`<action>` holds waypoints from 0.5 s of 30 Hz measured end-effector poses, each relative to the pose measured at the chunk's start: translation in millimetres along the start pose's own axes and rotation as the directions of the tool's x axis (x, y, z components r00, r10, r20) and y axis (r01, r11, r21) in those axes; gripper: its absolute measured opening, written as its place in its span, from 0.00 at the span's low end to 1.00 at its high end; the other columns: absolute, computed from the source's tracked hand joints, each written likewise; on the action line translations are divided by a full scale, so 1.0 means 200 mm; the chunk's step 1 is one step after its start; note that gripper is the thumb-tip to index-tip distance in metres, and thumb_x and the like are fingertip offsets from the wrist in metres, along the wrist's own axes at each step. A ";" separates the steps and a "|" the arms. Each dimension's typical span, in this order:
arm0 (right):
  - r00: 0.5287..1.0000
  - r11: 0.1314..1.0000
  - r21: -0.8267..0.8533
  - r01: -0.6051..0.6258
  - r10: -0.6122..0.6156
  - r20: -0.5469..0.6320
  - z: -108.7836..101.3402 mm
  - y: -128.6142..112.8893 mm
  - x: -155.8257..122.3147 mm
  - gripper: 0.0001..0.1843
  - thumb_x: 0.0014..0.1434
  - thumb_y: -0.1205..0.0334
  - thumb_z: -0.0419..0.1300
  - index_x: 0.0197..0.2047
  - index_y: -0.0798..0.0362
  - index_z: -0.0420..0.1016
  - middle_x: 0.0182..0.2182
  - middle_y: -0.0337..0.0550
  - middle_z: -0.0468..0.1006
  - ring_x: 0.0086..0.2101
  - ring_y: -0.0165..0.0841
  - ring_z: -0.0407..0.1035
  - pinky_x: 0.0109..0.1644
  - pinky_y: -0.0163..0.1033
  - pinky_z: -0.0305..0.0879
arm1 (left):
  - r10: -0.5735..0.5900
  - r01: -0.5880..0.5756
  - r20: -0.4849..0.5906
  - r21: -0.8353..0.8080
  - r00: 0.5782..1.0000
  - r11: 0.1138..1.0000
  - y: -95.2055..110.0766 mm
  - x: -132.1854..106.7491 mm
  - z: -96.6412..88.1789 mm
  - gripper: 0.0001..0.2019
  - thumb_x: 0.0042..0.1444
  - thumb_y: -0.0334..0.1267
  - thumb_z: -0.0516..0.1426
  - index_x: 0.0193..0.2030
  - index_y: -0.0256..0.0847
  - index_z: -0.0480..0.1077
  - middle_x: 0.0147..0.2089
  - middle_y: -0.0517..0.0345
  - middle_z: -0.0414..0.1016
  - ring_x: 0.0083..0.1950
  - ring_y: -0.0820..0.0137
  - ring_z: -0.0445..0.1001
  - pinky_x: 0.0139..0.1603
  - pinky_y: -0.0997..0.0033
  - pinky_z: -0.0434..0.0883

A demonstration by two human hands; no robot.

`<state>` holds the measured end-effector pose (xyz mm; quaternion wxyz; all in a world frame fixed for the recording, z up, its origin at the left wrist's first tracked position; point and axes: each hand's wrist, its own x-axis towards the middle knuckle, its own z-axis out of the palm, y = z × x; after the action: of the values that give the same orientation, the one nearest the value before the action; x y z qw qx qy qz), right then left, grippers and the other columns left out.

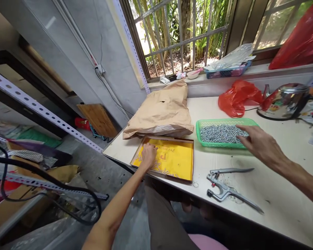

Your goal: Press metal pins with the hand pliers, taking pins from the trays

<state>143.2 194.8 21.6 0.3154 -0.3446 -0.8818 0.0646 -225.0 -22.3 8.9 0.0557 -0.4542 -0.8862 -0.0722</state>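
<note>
A crumpled brown paper sack (161, 107) lies toward the back left corner of the white table (289, 146). Near the back edge, farther right, sit a bunched red plastic bag (238, 99) and a shiny, round metal kettle (283, 100). Grey metal spring-loaded pliers (227, 190) lie near the front edge.

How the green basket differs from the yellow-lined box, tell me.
The green basket is full of small metal pieces; the yellow-lined box holds far fewer, mostly along its near side. The left hand reaches into the box, the right hand is at the basket. Both stand on the table, open-topped.
</note>
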 end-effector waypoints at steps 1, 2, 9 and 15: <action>1.000 0.999 0.033 -0.014 0.014 0.021 0.01 -0.01 -0.08 0.24 0.66 0.48 0.45 0.60 0.48 0.64 0.48 0.57 0.73 0.35 0.46 0.72 0.42 0.52 0.67 | -0.007 0.007 0.036 0.001 0.999 1.000 -0.05 0.02 0.01 0.11 0.60 0.38 0.54 0.42 0.35 0.75 0.45 0.43 0.73 0.51 0.58 0.68 0.48 0.64 0.65; 0.999 0.997 0.070 -0.025 0.022 0.045 0.03 -0.03 -0.16 0.23 0.65 0.49 0.47 0.60 0.45 0.64 0.48 0.55 0.74 0.34 0.44 0.72 0.41 0.51 0.68 | 0.002 -0.002 0.075 -0.002 0.997 1.000 -0.09 0.04 0.02 0.11 0.60 0.38 0.55 0.42 0.34 0.75 0.45 0.44 0.74 0.51 0.58 0.68 0.47 0.65 0.65; 0.958 0.983 0.154 -0.097 0.051 0.281 0.06 -0.20 -0.70 0.17 0.66 0.50 0.47 0.52 0.44 0.71 0.49 0.47 0.74 0.45 0.41 0.73 0.45 0.45 0.73 | 0.094 -0.098 0.235 0.006 0.968 0.995 -0.11 0.08 0.03 0.11 0.58 0.30 0.52 0.37 0.34 0.76 0.39 0.46 0.76 0.42 0.65 0.72 0.42 0.70 0.63; 0.933 0.978 0.129 -0.166 0.113 0.343 -0.01 -0.26 -0.85 0.20 0.69 0.53 0.43 0.49 0.47 0.74 0.46 0.47 0.74 0.41 0.36 0.74 0.45 0.41 0.72 | 0.168 -0.185 0.220 0.059 0.961 0.981 -0.08 0.08 -0.04 0.11 0.57 0.28 0.52 0.34 0.34 0.77 0.42 0.42 0.75 0.48 0.59 0.71 0.46 0.66 0.65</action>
<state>209.8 44.8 -46.6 0.1821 -0.3649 -0.8879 0.2130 -247.8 -20.3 18.0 -0.0158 -0.5340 -0.8452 0.0173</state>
